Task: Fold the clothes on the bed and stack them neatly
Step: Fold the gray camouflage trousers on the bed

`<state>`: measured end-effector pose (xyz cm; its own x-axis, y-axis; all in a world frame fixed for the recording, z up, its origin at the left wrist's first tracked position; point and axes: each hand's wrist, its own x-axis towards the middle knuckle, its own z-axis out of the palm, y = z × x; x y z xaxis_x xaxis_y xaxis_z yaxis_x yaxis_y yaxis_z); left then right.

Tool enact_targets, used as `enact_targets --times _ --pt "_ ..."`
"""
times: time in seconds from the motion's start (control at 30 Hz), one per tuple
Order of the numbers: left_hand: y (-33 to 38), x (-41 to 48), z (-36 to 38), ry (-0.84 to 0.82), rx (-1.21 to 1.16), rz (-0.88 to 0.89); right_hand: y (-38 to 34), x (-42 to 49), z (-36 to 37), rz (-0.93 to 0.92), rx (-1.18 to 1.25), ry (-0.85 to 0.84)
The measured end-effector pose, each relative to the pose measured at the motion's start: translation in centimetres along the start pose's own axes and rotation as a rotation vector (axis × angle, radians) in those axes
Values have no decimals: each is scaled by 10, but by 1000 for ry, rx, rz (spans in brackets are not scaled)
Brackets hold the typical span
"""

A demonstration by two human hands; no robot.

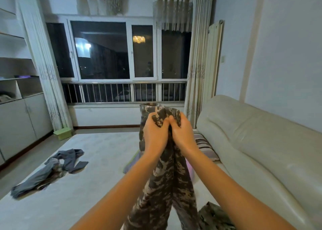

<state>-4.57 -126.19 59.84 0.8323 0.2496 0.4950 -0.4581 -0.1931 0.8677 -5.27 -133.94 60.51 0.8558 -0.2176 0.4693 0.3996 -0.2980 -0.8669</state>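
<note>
Left hand (155,134) and right hand (183,134) clench side by side on the upper end of the camouflage trousers (165,186), which hang limp over the bed (87,195) near its right edge. The cloth looks soft, thickish and unslippery (probably some weight), so the bunched end is a sound place to hold.

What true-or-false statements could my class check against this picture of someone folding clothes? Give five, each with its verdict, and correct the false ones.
1. The left hand and the right hand both grip the camouflage garment. True.
2. The grey clothes sit in a neat folded stack. False: they lie crumpled and spread out on the bed.
3. The camouflage garment lies flat on the bed. False: it is held up and hangs down from the hands.
4. A striped pillow lies beside the cream cushioned backrest. True.
5. The curtains cover the window. False: they are drawn to the sides, and the dark glass shows.
</note>
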Motion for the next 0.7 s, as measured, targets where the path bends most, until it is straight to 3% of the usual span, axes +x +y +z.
enact_targets --times 0.07,0.17,0.27,0.37,0.43,0.47,0.57,0.63,0.7 --pt "3 -5 -5 -60 -59 17 0 -2 -5 47 106 -116" --pt "2 -16 -14 -323 -169 15 3 -5 -14 173 266 -219" --pt "-14 -23 -33 -463 -121 64 16 -4 -27 209 182 -215" --pt "-31 -23 -61 -156 43 236 28 -6 -44 285 178 -232" --pt "-41 -16 -79 17 84 141 28 -7 -58 361 321 -295" --pt "-43 -11 -87 -41 63 -14 24 -6 -65 390 395 -335" --pt "-39 8 -100 -550 -146 -340 10 4 -85 425 525 -466" --pt "-33 21 -101 -698 -252 -340 0 14 -94 398 593 -523" --pt "-29 35 -94 -698 -279 -281 -2 26 -101 358 622 -530"
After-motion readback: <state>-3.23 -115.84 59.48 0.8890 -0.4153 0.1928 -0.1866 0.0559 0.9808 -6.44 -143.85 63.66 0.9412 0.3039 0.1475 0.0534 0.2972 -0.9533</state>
